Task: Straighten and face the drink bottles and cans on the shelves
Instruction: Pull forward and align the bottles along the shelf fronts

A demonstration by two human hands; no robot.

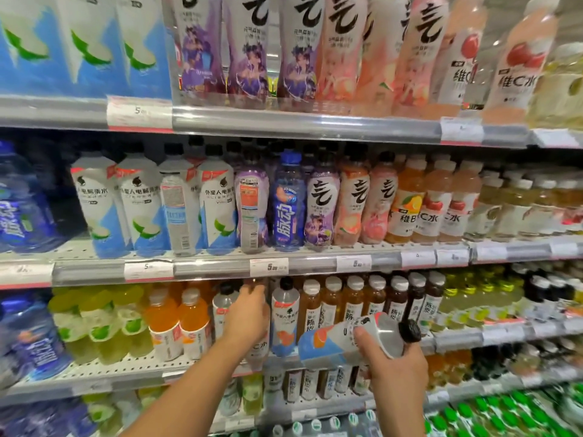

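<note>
My right hand (pixel 394 364) grips a white and blue bottle with a black cap (pixel 334 340), held on its side in front of the third shelf, cap pointing right. My left hand (pixel 247 313) reaches into the third shelf and wraps round the top of a bottle (pixel 256 346) whose white label shows below my wrist. A like white and blue bottle (pixel 285 313) stands upright just right of that hand. On the middle shelf a purple bottle (pixel 251 209) and a white one (pixel 176 212) show their back labels.
Orange bottles (pixel 176 323) and green ones (pixel 94 326) stand left of my left hand, brown tea bottles (pixel 356 304) to its right. Shelf rails with price tags (pixel 268 267) run across. Lower shelves hold more bottles (pixel 303 384). Large blue water bottles (pixel 22 212) fill the left edge.
</note>
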